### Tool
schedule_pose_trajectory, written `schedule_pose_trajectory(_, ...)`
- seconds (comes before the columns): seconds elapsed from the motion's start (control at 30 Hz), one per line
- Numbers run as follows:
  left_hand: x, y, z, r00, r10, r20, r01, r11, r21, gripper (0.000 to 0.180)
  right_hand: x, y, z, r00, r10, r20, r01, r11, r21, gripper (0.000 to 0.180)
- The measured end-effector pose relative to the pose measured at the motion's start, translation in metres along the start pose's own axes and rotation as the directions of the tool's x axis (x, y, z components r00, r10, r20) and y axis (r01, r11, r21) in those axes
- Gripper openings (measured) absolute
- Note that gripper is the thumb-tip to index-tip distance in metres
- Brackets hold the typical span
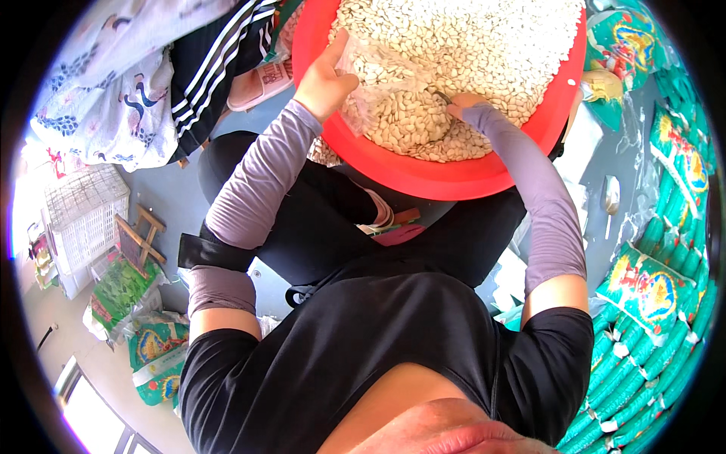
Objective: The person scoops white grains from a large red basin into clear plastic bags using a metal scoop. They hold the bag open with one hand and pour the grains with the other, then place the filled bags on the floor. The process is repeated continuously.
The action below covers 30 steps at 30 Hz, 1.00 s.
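Seed bag (393,113) between both hands (325,76)

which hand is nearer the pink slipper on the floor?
Left. The left hand grips the clear seed bag just right of the pink slipper; the right hand lies farther right, in the seeds.

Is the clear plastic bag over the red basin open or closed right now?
Open: the left hand holds up the clear bag, whose mouth gapes; pale seeds fill its lower part.

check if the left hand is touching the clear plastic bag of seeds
Touching: the head view shows the left hand pinching the clear plastic bag by its upper edge.
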<state>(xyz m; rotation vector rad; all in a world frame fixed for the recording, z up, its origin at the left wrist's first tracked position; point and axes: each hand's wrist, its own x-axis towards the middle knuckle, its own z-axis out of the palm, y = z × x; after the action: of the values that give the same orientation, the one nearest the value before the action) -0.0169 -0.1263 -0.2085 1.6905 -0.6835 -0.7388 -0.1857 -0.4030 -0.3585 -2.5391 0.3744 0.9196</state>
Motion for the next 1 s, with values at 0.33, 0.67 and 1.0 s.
schedule_pose_trajectory(0.33,-0.008,0.003,-0.007,0.999,-0.004,0.043,0.003,1.000,0.023,0.076,-0.072,0.045,-0.055,0.990,0.071,-0.126,0.005,0.853,0.521,0.029)
schedule_pose_trajectory(0.67,-0.013,0.022,0.005,0.994,-0.060,0.086,0.046,0.987,0.151,0.077,-0.089,-0.013,-0.144,0.979,0.157,-0.131,-0.073,0.866,0.494,0.028)
schedule_pose_trajectory(1.0,-0.008,0.016,0.005,0.988,-0.114,-0.103,0.056,0.893,-0.446,0.081,-0.119,-0.233,-0.163,0.972,-0.096,-0.217,-0.038,0.841,-0.540,0.033)
